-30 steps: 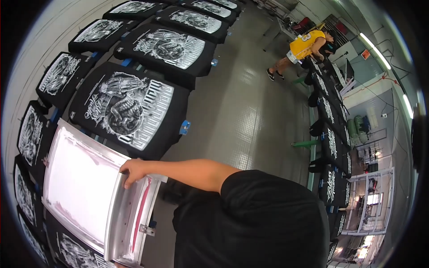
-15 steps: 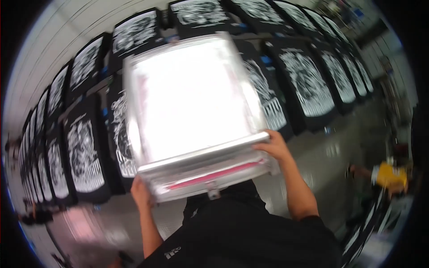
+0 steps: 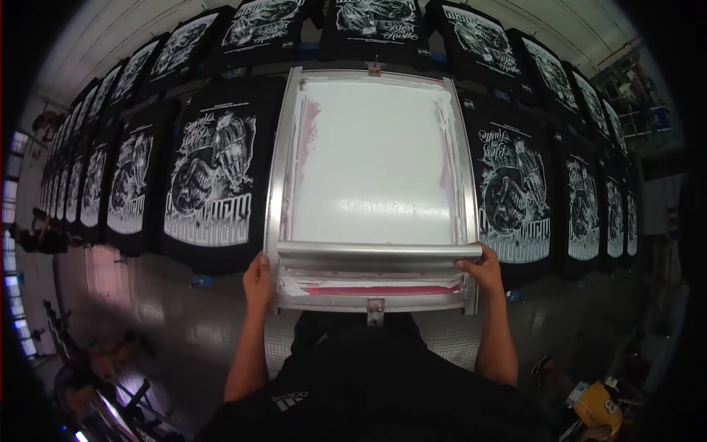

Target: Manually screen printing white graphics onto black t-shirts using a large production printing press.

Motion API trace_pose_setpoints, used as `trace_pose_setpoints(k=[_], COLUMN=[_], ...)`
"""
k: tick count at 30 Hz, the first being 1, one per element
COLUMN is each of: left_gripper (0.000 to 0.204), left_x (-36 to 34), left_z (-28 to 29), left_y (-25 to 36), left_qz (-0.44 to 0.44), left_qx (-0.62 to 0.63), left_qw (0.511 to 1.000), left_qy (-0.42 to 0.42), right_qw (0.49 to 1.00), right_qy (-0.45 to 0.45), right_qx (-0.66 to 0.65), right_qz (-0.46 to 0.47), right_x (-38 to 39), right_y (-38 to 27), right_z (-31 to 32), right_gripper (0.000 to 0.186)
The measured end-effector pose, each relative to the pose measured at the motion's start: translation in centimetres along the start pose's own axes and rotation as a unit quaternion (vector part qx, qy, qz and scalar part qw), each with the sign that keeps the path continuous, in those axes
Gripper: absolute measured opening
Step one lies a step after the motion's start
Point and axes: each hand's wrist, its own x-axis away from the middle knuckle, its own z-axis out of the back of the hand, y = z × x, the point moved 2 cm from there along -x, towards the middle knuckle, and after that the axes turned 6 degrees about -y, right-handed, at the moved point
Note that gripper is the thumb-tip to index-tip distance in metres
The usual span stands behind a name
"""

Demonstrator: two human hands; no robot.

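Note:
I face an aluminium-framed printing screen with white coating on its mesh and pink-red along the near strip. A metal squeegee bar lies across the screen's near part. My left hand grips the screen frame's left side near the bar's left end. My right hand is wrapped round the bar's right end at the frame's right side, thumb on top. Metal clamps sit at the screen's far and near middle edges.
Black T-shirts with white graphic prints lie on platens in rows beside and behind the screen. A person in a yellow top is at lower right, another person at far left. Grey floor shows around my body.
My view has swung round to face the rows squarely. Both hands now show at the screen's sides, and the screen has settled level between the platens, farther right than at first.

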Motion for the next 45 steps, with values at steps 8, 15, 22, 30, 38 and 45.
trace_pose_setpoints(k=[8, 15, 22, 30, 38, 45], left_gripper=[0.054, 0.055, 0.051, 0.056, 0.044, 0.026], left_x=[-0.6, -3.1, -4.3, -4.8, -0.7, -4.7], left_z=[0.4, 0.0, 0.2, -0.4, 0.6, -3.9], left_y=[-1.4, -2.8, -3.7, -5.6, 5.9, 13.0], left_qz=[0.032, 0.038, 0.064, 0.022, -0.286, -0.226], left_qx=[-0.046, 0.0, 0.005, -0.044, -0.348, -0.478], left_qw=[0.998, 0.999, 0.998, 0.999, 0.891, 0.779], left_qy=[0.028, 0.003, -0.003, 0.004, -0.051, -0.338], right_qw=[0.998, 0.998, 0.998, 0.998, 0.86, 0.826], right_qy=[0.024, 0.034, 0.016, -0.006, -0.059, -0.091], right_qx=[0.053, 0.021, 0.003, -0.033, 0.506, 0.557], right_qz=[0.019, 0.045, 0.054, 0.047, 0.042, 0.014], right_x=[-0.4, -2.0, -2.7, -3.5, 0.9, 0.9], right_y=[1.1, 2.0, 3.4, 4.9, -1.0, -3.6], right_z=[0.3, 0.0, -1.3, -1.4, -3.6, -7.0], right_gripper=[0.043, 0.043, 0.04, 0.039, 0.032, 0.031])
